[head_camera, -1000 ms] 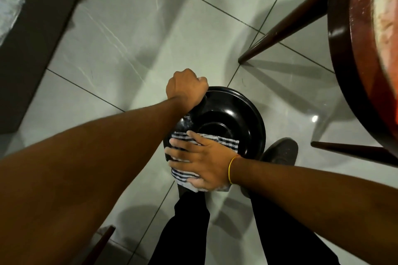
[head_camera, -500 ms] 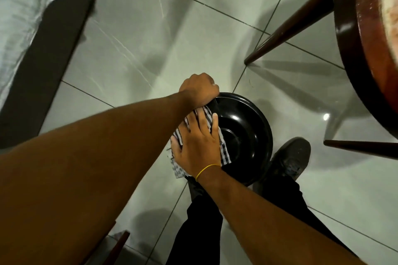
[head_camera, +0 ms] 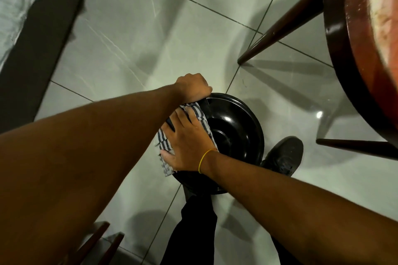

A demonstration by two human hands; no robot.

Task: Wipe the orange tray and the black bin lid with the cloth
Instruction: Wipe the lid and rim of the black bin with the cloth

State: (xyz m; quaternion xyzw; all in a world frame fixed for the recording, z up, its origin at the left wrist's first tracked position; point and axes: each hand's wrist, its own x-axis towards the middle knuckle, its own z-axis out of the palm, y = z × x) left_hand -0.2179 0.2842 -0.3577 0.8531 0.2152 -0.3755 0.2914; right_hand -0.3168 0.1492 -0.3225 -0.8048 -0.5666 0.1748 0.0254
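Note:
The round glossy black bin lid (head_camera: 234, 133) sits low over the tiled floor, between my legs and a table. My left hand (head_camera: 192, 88) is closed over the lid's far left rim. My right hand (head_camera: 187, 144), with a yellow band at the wrist, lies flat with fingers spread on a striped and checked cloth (head_camera: 164, 146), pressing it onto the lid's left side. Part of the cloth hangs off the lid's left edge. An orange surface (head_camera: 385, 28), possibly the tray, lies on the table at the top right, blurred.
A dark wooden round table (head_camera: 338, 54) with slanted legs (head_camera: 280, 28) stands at the right. My black shoe (head_camera: 284, 157) rests right of the lid. A dark strip and pale fabric (head_camera: 15, 2) lie at the far left. Wooden legs (head_camera: 97, 241) show at the bottom left.
My right hand has slid the cloth from the lid's near edge round to its left side and turned its fingers to point away from me. My left hand kept its grip on the rim.

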